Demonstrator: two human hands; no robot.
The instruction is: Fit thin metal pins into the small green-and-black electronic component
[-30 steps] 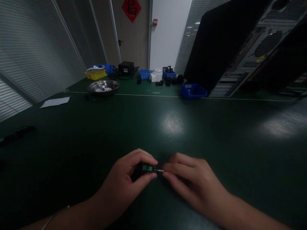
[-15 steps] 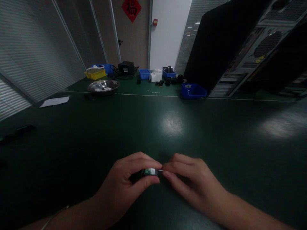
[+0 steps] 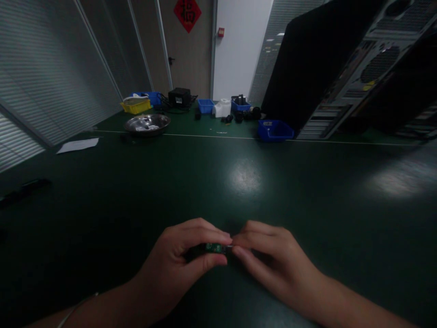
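Low in the middle of the head view, my left hand grips a small green circuit board between thumb and fingers. The back part of the board is hidden in the palm. My right hand is closed in a pinch just to its right, its fingertips touching those of the left. Between the two hands shows a thin, light metal piece, which sticks out from the board's right end into the right fingertips. Its kind is too small to tell. Both hands are over the green tabletop.
At the back stand a metal bowl, a yellow basket, a black box with cables, a white device and a blue bin. A computer case rises at right. Paper lies at left.
The board has tilted slightly in the left fingers: its bright reflection is gone and its green face shows more plainly. Both hands stay almost in place.
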